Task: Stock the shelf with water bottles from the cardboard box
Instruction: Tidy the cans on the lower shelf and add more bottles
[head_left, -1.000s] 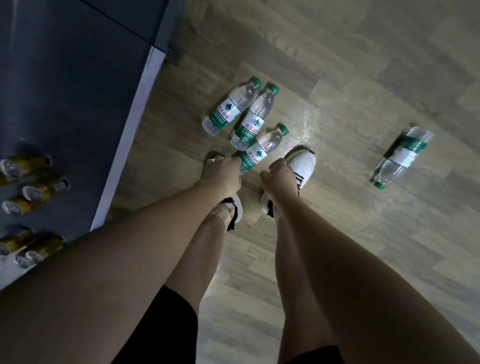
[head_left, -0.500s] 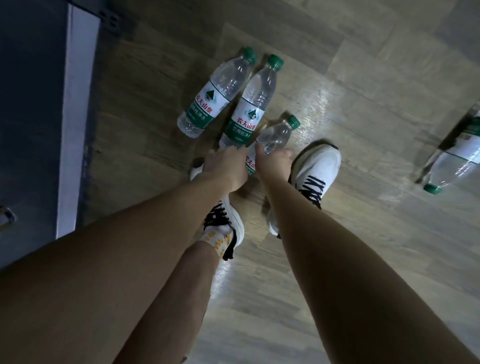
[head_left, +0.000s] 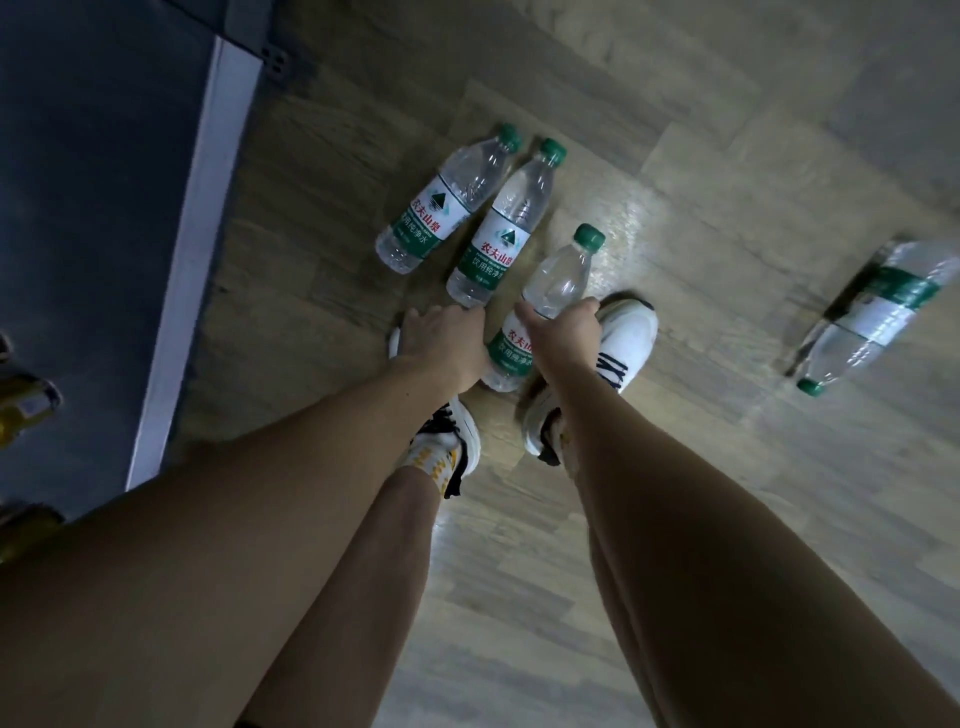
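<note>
Bottle (head_left: 551, 291) (green-capped) gripped by right hand (head_left: 563, 332) — left hand (head_left: 441, 338) beside.

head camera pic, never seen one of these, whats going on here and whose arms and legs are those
There is no machine here. A person wears one camera on the head, and it looks down, so you see their own two arms, legs and white sneakers from above.

They are bending toward a wooden floor. The right hand grips a water bottle with a green cap around its middle. The left hand reaches down beside it and holds nothing; its fingers are hidden from this angle.

Two more bottles lie side by side on the floor just beyond the hands, and a fourth bottle lies apart on the right, blurred.

On the left is a dark shelf unit with a pale edge. A few yellowish items sit on it, too dim to identify. No cardboard box is in view.
</note>
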